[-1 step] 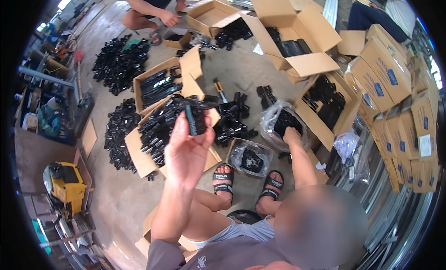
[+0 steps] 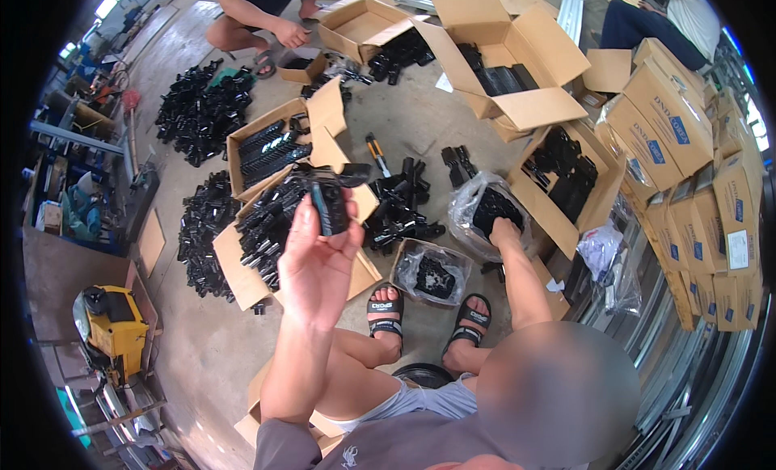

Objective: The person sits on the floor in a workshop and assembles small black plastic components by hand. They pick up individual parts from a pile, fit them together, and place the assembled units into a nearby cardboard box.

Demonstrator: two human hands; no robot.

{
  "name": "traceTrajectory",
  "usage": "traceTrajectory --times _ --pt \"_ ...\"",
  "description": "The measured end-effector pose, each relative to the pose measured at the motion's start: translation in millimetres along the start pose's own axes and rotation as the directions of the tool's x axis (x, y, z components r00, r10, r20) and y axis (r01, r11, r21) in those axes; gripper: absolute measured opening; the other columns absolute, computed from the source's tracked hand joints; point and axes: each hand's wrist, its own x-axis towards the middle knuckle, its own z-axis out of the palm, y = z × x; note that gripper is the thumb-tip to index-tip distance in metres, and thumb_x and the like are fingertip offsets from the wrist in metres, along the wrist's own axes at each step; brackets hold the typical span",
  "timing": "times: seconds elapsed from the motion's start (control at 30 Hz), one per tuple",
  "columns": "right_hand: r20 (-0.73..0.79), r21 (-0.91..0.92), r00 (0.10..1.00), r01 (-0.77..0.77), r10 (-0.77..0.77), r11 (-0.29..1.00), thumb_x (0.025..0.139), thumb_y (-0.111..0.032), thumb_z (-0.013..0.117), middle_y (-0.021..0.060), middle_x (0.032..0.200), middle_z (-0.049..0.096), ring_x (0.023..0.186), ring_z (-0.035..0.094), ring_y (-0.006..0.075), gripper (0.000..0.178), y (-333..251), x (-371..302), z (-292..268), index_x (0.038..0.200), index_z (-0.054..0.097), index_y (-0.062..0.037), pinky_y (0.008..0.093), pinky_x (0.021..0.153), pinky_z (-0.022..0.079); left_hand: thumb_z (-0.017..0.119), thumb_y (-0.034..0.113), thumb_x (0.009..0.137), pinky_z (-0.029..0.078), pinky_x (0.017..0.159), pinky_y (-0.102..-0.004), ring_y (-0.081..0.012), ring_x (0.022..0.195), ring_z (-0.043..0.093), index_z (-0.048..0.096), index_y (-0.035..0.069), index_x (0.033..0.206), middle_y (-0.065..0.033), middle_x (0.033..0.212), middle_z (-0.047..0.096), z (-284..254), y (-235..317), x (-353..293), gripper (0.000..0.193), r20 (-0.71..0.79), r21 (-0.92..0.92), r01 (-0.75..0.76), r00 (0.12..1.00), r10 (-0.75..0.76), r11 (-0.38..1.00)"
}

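Note:
My left hand is raised in front of me, its fingers closed round a black plastic part with a wider piece across its top. Behind it stands a carton heaped with similar black parts. On the right, my right hand reaches into a clear plastic bag of small black pieces. Its fingers are bent down among them, and their tips are hidden, so what they grip does not show. Between my feet and the bag sits a small lined box with more black pieces inside.
Piles of black parts lie on the floor to the left. Open cartons stand ahead and to the right, near stacked closed cartons. An orange-handled tool lies mid-floor. One person crouches at the far left; another sits far right.
The left hand and the black part have shifted slightly left. The right hand stays in the bag. The whole view has also moved a little.

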Motion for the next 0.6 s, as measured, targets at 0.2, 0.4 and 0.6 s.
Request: traceTrajectory --times 0.2,0.4,0.6 --pt "0.041 -0.027 0.998 0.047 -0.046 0.999 0.087 -0.012 0.061 0.0198 0.123 0.066 0.116 0.063 0.0347 0.029 -5.8 9.3 -5.9 0.114 0.07 -0.0044 0.0431 0.096 0.054 0.059 0.022 0.099 0.053 0.099 -0.0344 -0.0232 0.116 0.061 0.049 0.005 0.136 -0.0163 0.13 0.059 2.0 5.3 -4.3 0.042 -0.06 0.067 -0.08 0.995 0.084 0.995" --pt "-0.605 0.391 0.796 0.258 0.036 0.884 0.089 -0.019 0.06 0.0189 0.094 0.071 0.089 0.069 0.0394 0.016 -47.8 8.6 -51.6 0.093 0.067 -0.0059 0.049 0.079 0.054 0.062 0.021 0.098 0.052 0.099 -0.0346 -0.0226 0.117 0.061 0.047 0.005 0.137 -0.0151 0.128 0.059 1.9 5.8 -10.1 0.045 -0.04 0.116 -0.088 0.995 0.094 0.989" --pt "-0.762 -0.072 0.527 0.509 -0.376 0.858 0.093 -0.02 0.056 0.0172 0.089 0.069 0.084 0.068 0.0382 0.018 -96.8 77.7 -67.8 0.09 0.066 -0.0056 0.0484 0.076 0.053 0.063 0.014 0.097 0.054 0.097 -0.0369 -0.027 0.115 0.063 0.056 0.006 0.127 -0.0165 0.12 0.064 -1.7 5.1 0.8 0.032 -0.097 0.24 -0.117 0.985 0.144 0.964"
